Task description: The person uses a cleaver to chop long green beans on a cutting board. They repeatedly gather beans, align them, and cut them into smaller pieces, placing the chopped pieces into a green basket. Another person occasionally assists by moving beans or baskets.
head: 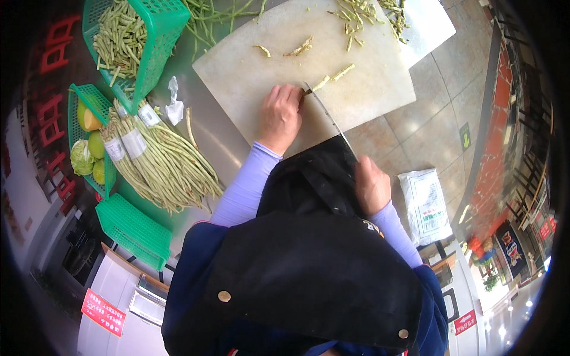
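My right hand (373, 184) grips the handle of a kitchen knife (330, 116), its thin blade edge running up and left across the white cutting board (249, 89). Curled on the board, my left hand (282, 118) has its fingertips close beside the blade tip. A short, dark bean end (307, 92) shows at those fingertips; the rest of it is hidden under the hand. Just past the blade lie cut long bean pieces (343, 72). Farther up the board are browned bean bits (300, 46) and a small pile of cut beans (356, 18).
Left of the board lie banded long bean bundles (164, 160), a tipped green basket (162, 40) of cut beans (118, 42), and a crumpled plastic scrap (174, 104). Beyond are a green basket (111, 171) with vegetables and another green basket (133, 231). A white package (426, 207) lies at right.
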Available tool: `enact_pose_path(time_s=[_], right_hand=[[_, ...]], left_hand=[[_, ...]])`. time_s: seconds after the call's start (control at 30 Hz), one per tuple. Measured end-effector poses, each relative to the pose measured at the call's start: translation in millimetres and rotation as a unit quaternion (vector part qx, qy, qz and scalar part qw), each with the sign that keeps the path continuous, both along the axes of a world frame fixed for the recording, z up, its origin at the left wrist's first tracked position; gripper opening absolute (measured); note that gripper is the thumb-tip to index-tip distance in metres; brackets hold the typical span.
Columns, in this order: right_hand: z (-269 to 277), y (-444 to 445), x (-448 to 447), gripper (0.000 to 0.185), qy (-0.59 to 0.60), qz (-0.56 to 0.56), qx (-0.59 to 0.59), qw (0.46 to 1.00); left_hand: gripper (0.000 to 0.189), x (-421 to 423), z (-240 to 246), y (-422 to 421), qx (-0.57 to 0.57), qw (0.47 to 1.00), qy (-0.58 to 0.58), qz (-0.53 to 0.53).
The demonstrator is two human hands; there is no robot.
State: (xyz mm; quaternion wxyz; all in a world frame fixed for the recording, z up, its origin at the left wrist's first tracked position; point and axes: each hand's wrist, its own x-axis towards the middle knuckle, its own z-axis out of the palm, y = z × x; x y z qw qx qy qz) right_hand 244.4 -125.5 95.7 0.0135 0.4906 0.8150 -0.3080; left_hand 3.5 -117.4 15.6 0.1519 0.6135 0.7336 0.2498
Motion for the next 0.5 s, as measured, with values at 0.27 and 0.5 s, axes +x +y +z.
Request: enact_pose_path(time_s=[0.27, 0.5], right_hand=[[-20, 20, -22, 0.008, 0.065, -0.026, -0.004, 0.998], [5, 28, -9, 0.008, 0.147, -0.184, -0.059, 0.97]], left_hand=[[0.019, -20, 7, -5, 0.028, 0.997, 0.012, 0.067], [0.023, -44, 25, -19, -0.079, 0.984, -0.044, 0.152]])
